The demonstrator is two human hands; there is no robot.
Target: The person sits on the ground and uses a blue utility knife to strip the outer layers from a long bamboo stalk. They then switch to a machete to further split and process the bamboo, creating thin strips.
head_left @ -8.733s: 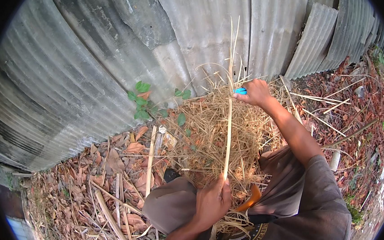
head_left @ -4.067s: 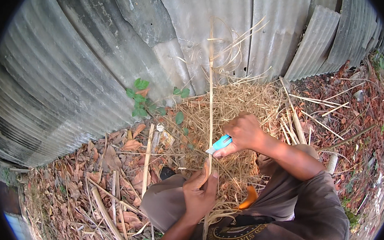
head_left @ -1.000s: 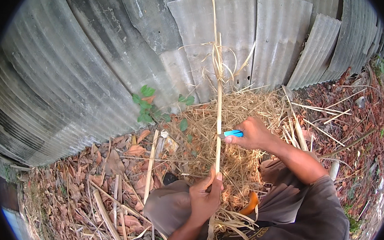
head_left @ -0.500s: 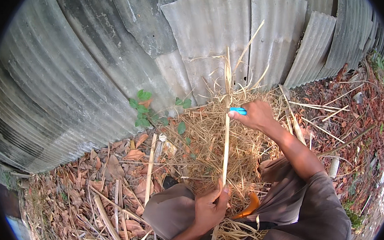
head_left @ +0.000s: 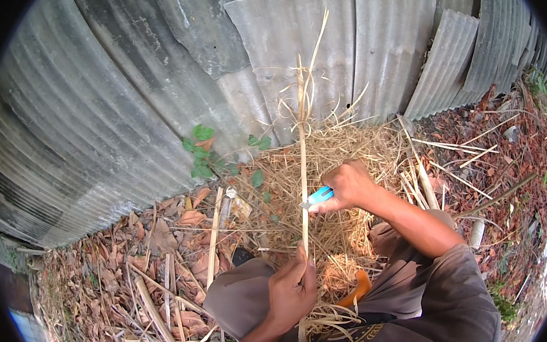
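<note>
A long, pale strip that looks like split bamboo [head_left: 303, 162] runs upright through the middle, with thin shavings curling off its far end. My left hand [head_left: 292, 290] is closed around its lower part, close to my lap. In my right hand [head_left: 350, 185] is a blue-handled utility knife [head_left: 320, 195], its blade against the strip partway up. Curled shavings [head_left: 333, 317] lie on my lap under the left hand. Beside them an orange curved handle [head_left: 358, 290] sticks up; the rest of that tool is hidden.
Corrugated grey sheets [head_left: 301, 34] form a wall ahead. A heap of shavings [head_left: 348, 146] lies at its foot, by a small green plant [head_left: 201, 152]. Dry leaves [head_left: 102, 274] and cut sticks [head_left: 160, 318] cover the ground left; more strips [head_left: 458, 150] lie right.
My right hand has drawn the knife down along the strip toward me. The strip's far end has swung left, and my left hand has shifted slightly.
</note>
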